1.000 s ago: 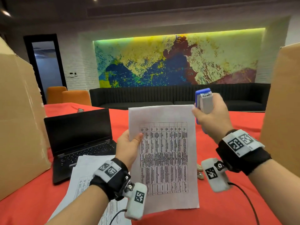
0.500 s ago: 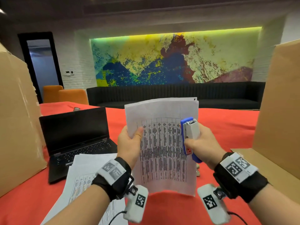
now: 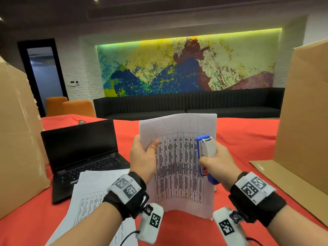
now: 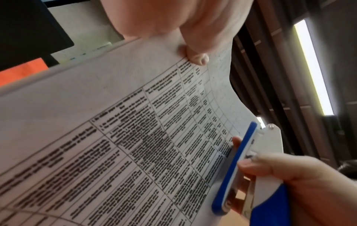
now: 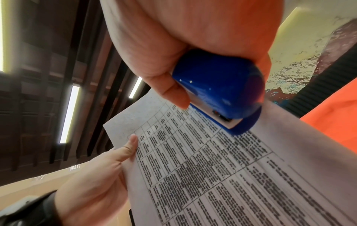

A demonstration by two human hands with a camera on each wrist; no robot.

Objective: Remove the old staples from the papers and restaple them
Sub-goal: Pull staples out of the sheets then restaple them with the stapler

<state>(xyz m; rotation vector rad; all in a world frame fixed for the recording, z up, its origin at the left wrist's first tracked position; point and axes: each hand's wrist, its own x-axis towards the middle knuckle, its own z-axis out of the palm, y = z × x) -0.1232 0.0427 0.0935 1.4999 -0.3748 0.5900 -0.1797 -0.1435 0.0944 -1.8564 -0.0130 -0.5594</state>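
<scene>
A: Papers point(image 3: 179, 162) up in the air, printed table facing the camera, left hand point(image 3: 142, 157) pinching their left edge, thumb on the front!

B: And the right hand point(image 3: 215, 161) has its fingers wrapped round the blue-and-white stapler point(image 3: 205, 153), against the sheet's right side.

A: Below, more papers point(image 3: 88, 196) lie on the red surface point(image 3: 239, 137), overlapping the laptop point(image 3: 79, 151).

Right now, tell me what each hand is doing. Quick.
Left hand: closed, thumb in front pinching the left edge of the printed papers.
Right hand: closed, its grip wrapped round the blue and white stapler, held against the papers.
</scene>
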